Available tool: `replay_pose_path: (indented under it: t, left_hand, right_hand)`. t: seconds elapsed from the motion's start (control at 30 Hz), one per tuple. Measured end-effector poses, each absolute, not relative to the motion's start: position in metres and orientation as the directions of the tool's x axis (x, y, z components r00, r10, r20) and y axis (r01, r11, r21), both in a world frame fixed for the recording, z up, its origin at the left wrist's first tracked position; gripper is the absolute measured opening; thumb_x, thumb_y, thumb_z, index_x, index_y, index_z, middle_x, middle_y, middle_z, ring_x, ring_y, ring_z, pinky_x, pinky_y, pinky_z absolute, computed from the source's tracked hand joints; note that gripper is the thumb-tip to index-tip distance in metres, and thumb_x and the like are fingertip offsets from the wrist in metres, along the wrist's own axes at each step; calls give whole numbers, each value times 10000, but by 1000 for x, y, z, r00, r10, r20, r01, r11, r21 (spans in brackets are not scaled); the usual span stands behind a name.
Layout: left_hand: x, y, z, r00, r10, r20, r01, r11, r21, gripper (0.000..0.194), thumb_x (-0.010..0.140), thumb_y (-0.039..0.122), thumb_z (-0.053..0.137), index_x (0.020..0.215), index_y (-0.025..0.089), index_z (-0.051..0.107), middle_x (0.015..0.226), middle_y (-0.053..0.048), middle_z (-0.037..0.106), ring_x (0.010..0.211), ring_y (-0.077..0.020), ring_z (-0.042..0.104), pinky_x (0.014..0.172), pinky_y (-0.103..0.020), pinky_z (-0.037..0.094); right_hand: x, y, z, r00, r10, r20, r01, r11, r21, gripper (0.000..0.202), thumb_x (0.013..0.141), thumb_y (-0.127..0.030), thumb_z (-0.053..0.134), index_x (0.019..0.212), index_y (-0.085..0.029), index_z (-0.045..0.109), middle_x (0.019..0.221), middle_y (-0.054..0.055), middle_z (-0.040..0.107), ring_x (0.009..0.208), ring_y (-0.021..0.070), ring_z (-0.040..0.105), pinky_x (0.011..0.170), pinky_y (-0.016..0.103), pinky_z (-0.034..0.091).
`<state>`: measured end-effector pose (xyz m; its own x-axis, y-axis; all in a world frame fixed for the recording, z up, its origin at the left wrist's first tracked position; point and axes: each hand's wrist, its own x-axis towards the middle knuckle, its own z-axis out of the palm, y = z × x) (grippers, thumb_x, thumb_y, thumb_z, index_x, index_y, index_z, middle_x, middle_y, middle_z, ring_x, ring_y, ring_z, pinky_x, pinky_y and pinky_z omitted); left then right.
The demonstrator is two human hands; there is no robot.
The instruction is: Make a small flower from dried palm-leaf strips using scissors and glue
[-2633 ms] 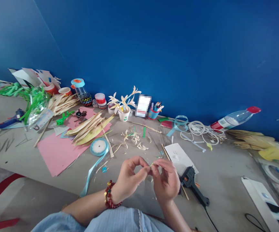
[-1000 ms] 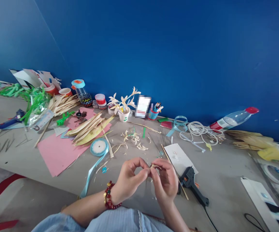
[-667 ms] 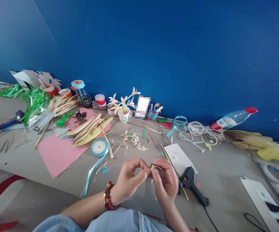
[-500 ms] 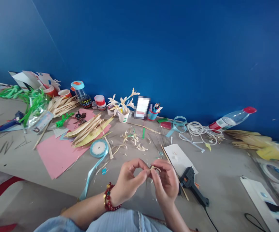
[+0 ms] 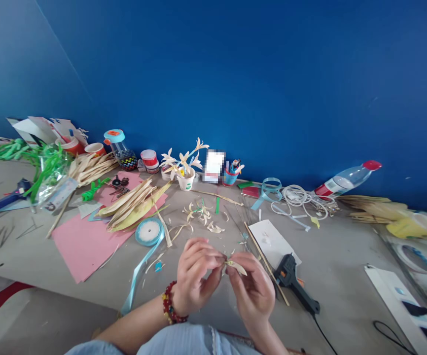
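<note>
Close in front of me, a small pale flower [image 5: 238,267] with husk-like petals is pinched between both hands. My right hand [image 5: 255,291] is closed on it, thumb and index finger at its base and petals. My left hand [image 5: 197,276], with a red bead bracelet [image 5: 170,303] at the wrist, is also closed, its fingertips touching the flower's left side. The fingers partly hide the flower's middle. Beyond the hands, several similar pale flowers [image 5: 200,213] and loose petals [image 5: 215,227] lie on the grey table [image 5: 324,256].
To the right lie a black glue gun [image 5: 291,276], a white card [image 5: 270,241] and a power strip [image 5: 394,296]. A blue ribbon spool [image 5: 150,231], dried husks [image 5: 128,204] and pink paper [image 5: 80,246] are at left. A potted husk-flower arrangement [image 5: 186,181] and a tilted bottle [image 5: 346,181] stand at the back.
The flower has turned in my fingers, so a broad petal now shows on the right. My left fingers have lifted and straightened somewhat. The view has shifted slightly.
</note>
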<state>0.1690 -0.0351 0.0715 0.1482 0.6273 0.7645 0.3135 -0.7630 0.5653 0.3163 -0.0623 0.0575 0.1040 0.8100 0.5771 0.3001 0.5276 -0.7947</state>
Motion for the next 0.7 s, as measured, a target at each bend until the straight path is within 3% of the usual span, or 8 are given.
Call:
replay_pose_path:
  t: [0.53, 0.7]
  left_hand:
    - [172, -36, 70, 151, 603, 783, 338, -776, 532, 185, 807, 19, 541, 862, 194, 571, 800, -34, 737, 718, -167, 651, 853, -419, 478]
    - [171, -37, 72, 146, 623, 769, 305, -768, 564, 199, 812, 13, 540, 885, 194, 578, 799, -30, 731, 712, -163, 645, 857, -419, 477]
  right_hand:
    - [313, -64, 58, 124, 845, 521, 276, 475, -836, 101, 874, -115, 613, 838, -201, 651, 798, 48, 640, 694, 177, 640, 598, 274, 519]
    - [320, -60, 66, 56, 830, 555, 296, 517, -803, 131, 837, -79, 635, 825, -206, 666, 785, 39, 664, 699, 176, 641, 622, 275, 518]
